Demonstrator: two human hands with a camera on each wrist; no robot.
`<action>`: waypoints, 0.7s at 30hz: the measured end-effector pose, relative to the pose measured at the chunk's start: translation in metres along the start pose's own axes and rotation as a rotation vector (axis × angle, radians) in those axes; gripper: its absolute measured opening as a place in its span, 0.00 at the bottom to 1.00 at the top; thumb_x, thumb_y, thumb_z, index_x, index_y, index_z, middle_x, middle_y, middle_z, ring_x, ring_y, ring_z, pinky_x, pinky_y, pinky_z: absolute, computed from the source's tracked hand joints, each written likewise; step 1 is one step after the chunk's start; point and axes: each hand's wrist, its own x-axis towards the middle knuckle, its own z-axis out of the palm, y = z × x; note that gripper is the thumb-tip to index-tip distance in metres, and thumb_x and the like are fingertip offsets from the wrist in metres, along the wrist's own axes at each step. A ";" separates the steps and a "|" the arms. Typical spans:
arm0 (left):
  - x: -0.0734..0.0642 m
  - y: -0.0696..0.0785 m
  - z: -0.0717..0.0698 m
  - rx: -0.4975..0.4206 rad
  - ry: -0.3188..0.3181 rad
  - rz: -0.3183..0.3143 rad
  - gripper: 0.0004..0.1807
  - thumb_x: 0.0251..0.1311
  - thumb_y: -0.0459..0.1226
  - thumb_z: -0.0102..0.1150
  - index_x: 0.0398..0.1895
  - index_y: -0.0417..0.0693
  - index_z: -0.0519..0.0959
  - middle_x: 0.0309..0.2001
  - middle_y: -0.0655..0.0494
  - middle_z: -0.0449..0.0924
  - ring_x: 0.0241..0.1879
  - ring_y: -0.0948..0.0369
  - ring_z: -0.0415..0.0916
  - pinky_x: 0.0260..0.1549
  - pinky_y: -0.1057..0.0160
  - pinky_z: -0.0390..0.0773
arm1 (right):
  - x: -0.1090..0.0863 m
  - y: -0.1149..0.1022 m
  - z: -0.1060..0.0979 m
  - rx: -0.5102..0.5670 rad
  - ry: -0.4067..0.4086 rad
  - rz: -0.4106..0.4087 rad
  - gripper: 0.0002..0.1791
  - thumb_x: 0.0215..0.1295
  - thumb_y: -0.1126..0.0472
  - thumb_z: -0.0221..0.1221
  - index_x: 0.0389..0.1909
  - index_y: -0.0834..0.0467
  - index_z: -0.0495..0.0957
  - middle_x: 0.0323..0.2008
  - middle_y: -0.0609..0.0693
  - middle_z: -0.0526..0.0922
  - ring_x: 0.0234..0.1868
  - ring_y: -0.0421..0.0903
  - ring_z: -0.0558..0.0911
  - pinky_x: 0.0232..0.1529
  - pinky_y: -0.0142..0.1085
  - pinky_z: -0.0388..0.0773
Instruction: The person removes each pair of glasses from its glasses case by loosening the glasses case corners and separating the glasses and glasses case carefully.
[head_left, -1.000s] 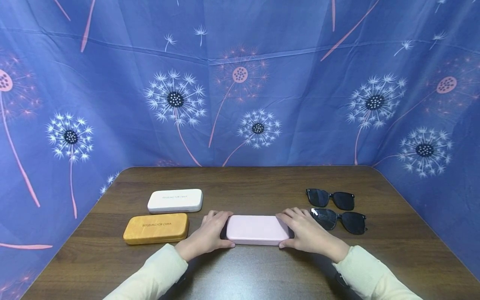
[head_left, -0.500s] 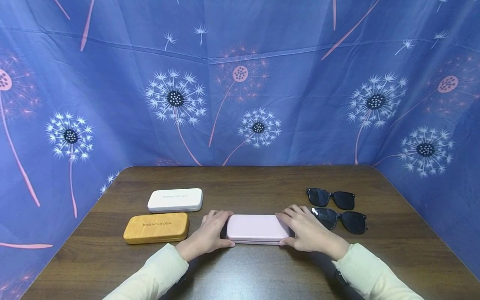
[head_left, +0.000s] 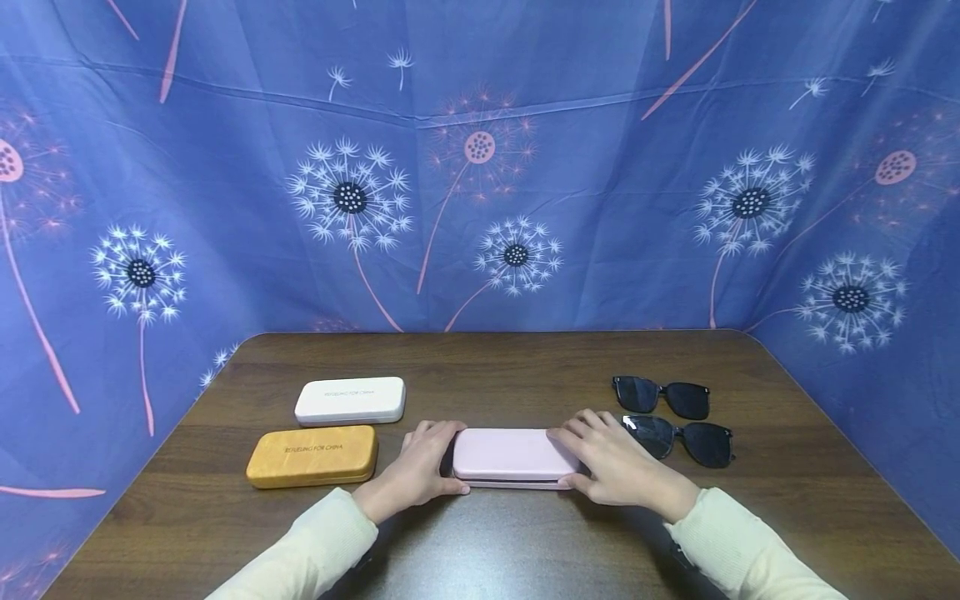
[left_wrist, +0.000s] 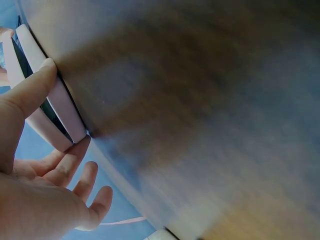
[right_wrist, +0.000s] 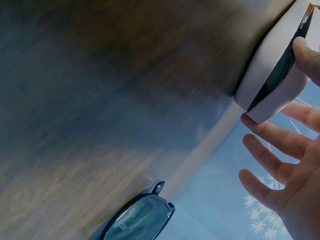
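A pink glasses case (head_left: 516,457) lies on the wooden table in front of me. Its lid is raised a little along the front edge, and a dark gap shows in both wrist views. My left hand (head_left: 414,468) grips the left end, thumb (left_wrist: 44,75) across the front on the lower half and fingers round the end. At the right end my right hand (head_left: 618,462) holds the case, its thumb (right_wrist: 306,52) at the lid's edge by the gap and its index finger against the end. Whatever lies inside the case is hidden.
To the left lie a white glasses case (head_left: 350,402) and, nearer, a yellow glasses case (head_left: 313,457), both closed. Two pairs of sunglasses rest on the right: a farther pair (head_left: 686,401) and a nearer pair (head_left: 708,445) close to my right hand. A blue dandelion-print cloth (head_left: 600,192) hangs behind the table.
The pink case's lid has come up slightly at the front, from closed to a narrow dark gap. My right fingers have shifted slightly inward; my left hand stays put.
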 end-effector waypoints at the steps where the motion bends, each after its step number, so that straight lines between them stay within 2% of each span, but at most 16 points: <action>1: 0.000 0.000 0.000 -0.002 0.002 -0.003 0.40 0.33 0.46 0.74 0.53 0.45 0.69 0.52 0.50 0.75 0.53 0.51 0.67 0.49 0.49 0.64 | 0.000 0.000 0.000 -0.004 0.006 -0.009 0.31 0.48 0.43 0.63 0.52 0.56 0.74 0.43 0.51 0.81 0.46 0.49 0.74 0.46 0.48 0.70; 12: 0.001 0.001 -0.001 -0.015 0.020 -0.018 0.41 0.29 0.44 0.76 0.53 0.44 0.71 0.51 0.50 0.76 0.52 0.51 0.68 0.47 0.50 0.65 | 0.000 0.001 -0.004 0.006 0.016 -0.058 0.28 0.50 0.45 0.62 0.50 0.55 0.75 0.43 0.55 0.82 0.47 0.52 0.75 0.47 0.49 0.70; 21: 0.002 0.002 -0.002 -0.012 0.020 -0.032 0.42 0.27 0.45 0.77 0.52 0.44 0.71 0.50 0.51 0.77 0.52 0.51 0.69 0.47 0.50 0.66 | 0.001 0.005 -0.007 0.048 -0.004 -0.063 0.27 0.51 0.45 0.62 0.50 0.55 0.75 0.41 0.48 0.82 0.46 0.51 0.75 0.46 0.49 0.70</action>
